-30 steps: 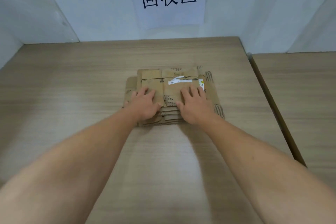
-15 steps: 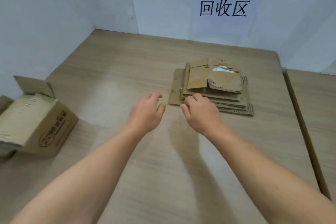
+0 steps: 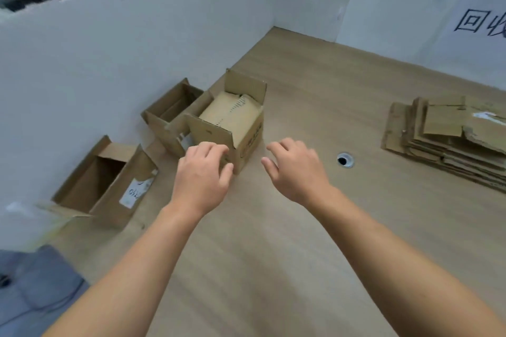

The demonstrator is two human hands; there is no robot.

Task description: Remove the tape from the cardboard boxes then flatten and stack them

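Note:
A small upright cardboard box (image 3: pixel 241 128) with its top flaps raised stands on the wooden table (image 3: pixel 315 227) near the left wall. My left hand (image 3: pixel 201 175) is at its near face, with loosely bent fingers touching the front flap and the thumb by the box's near corner. Just right of the box, my right hand (image 3: pixel 297 169) hovers with fingers spread, holding nothing and apart from the cardboard. A stack of flattened boxes (image 3: pixel 443 142) lies at the right edge of view.
Behind the small box sits another open box (image 3: pixel 167 109) against the white wall. A third box (image 3: pixel 106 183) with a white label lies on its side at the left. A round cable hole (image 3: pixel 345 159) is in the tabletop. Grey fabric (image 3: pixel 38 284) shows bottom left.
Both hands left the flattened stack and swung left across the table to the small upright box. The view turned left with them, so the stack now sits at the right edge.

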